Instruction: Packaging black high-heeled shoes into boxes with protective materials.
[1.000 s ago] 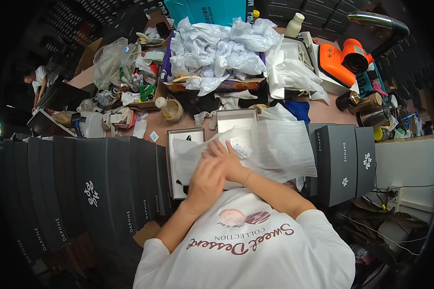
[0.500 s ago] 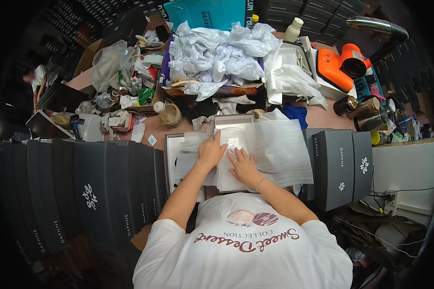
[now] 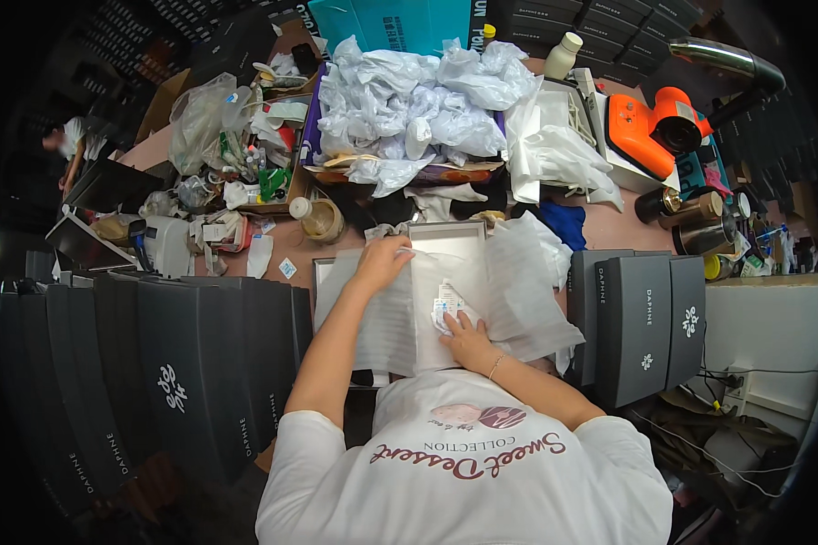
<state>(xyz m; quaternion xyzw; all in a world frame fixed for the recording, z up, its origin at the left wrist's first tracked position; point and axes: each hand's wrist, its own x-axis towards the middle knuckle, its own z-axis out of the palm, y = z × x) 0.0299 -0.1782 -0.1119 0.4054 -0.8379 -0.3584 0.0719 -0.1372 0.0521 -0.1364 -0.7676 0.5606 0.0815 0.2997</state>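
In front of me lies an open box (image 3: pixel 453 234) with pale inner walls, lined with thin white wrapping sheets. My left hand (image 3: pixel 382 263) is at the box's far left corner, its fingers closed on the edge of a translucent foam sheet (image 3: pixel 377 318). My right hand (image 3: pixel 469 341) lies over the near part of the box, fingers stretched out. Its fingertips touch a small printed paper tag (image 3: pixel 445 302) on the white wrapping. Another loose sheet (image 3: pixel 532 300) spreads out over the box's right side. What lies under the wrapping is hidden.
Dark grey boxes stand in rows at left (image 3: pixel 195 354) and right (image 3: pixel 641 327). Beyond my hands are a carton of crumpled white plastic bags (image 3: pixel 409 109), a jar (image 3: pixel 316 220) and an orange device (image 3: pixel 641 132). A person (image 3: pixel 73 145) is at far left.
My left hand has moved away and left to the sheet's edge. My right hand has come slightly nearer me, and the tag shows nearer too. The foam sheet now covers more on the left.
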